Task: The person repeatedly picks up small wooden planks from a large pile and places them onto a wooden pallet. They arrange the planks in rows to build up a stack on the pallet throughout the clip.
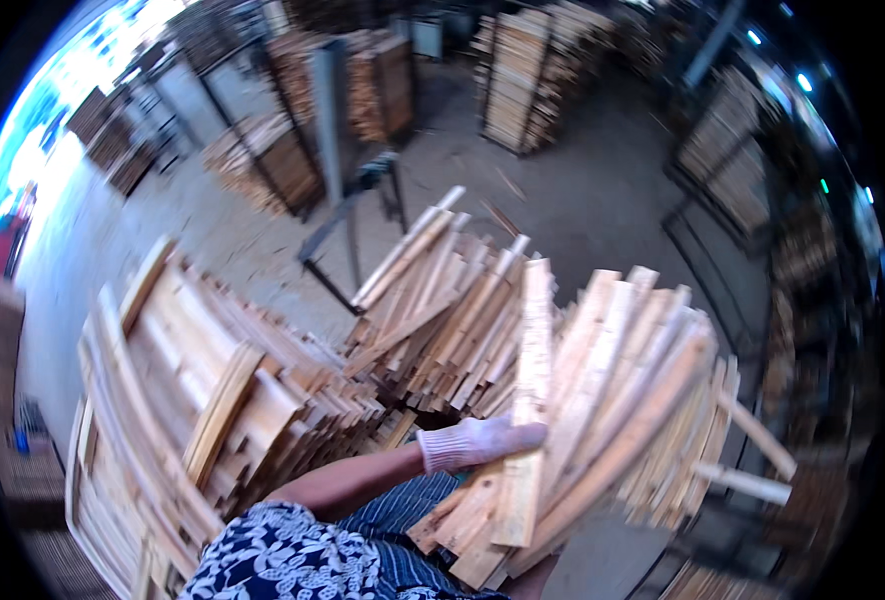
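My left hand (483, 441), in a pale knit glove, reaches across and is closed on a wooden board (532, 350). That board lies at the near side of a loose bundle of wooden slats (603, 385), fanned out in front of my body and tilted up away from me. Only a bit of my right forearm shows below the bundle at the lower edge. The boards hide my right hand and its fingers.
Stacked slats (453, 330) stand just ahead, beside a dark metal frame (343, 220). A tall stack of boards (213, 370) rises on my left. More slats (678, 450) lie at the right, with two pieces jutting out. Strapped wood piles (523, 85) stand farther off on the concrete floor (443, 150).
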A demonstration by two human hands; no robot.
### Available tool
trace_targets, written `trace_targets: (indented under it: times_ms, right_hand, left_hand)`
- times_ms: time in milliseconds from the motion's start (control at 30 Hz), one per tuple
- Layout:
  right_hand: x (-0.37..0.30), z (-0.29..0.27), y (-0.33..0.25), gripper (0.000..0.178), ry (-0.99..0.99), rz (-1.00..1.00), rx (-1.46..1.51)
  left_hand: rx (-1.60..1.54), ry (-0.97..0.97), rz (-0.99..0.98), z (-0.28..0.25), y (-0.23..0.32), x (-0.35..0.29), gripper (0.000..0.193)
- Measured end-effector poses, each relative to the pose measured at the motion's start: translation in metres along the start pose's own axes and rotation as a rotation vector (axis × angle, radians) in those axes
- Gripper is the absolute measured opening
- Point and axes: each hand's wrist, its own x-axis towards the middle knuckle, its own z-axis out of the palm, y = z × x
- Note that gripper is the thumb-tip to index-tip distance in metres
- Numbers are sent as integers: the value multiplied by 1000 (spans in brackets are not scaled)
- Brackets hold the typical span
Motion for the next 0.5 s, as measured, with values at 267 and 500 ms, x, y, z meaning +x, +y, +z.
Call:
trace_targets:
  times_ms: [267,500]
  right_hand:
    - [-24,125,-61,73,-355,-87,-133]
    - [-72,227,-65,73,-677,-94,-202]
  left_hand:
    - [-196,91,663,30,98,-137,86]
    - [-117,433,883,27,98,-268,84]
